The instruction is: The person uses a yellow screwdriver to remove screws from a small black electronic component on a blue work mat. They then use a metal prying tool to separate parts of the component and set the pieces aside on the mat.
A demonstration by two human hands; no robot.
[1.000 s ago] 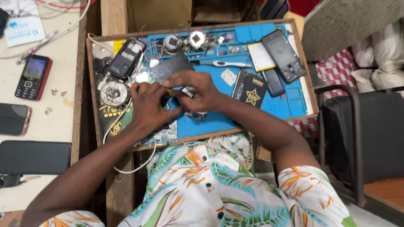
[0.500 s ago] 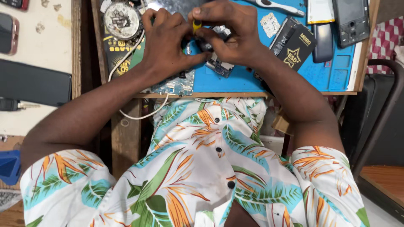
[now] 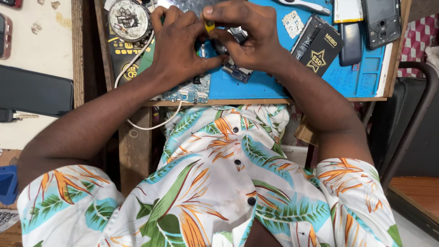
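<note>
Pinching a small yellow-handled tool (image 3: 210, 26) between the thumb and fingertips of my right hand (image 3: 247, 39), I am holding it upright over the blue work mat (image 3: 274, 84). My left hand (image 3: 180, 50) is curling in beside it, its fingers closed down on a small phone circuit board (image 3: 235, 71) that is lying on the mat just under both hands; how much of the board I am gripping I cannot tell, since my fingers are covering it. A second green circuit board (image 3: 187, 93) is lying at the mat's near edge, under my left wrist. A round metal-rimmed part (image 3: 129, 20) is sitting left of the mat. A black packet with a gold star (image 3: 318, 45) is lying on the mat right of my hands, with a dark phone shell (image 3: 381, 20) beyond it. A white cable (image 3: 151, 124) is hanging off the mat's front edge.
</note>
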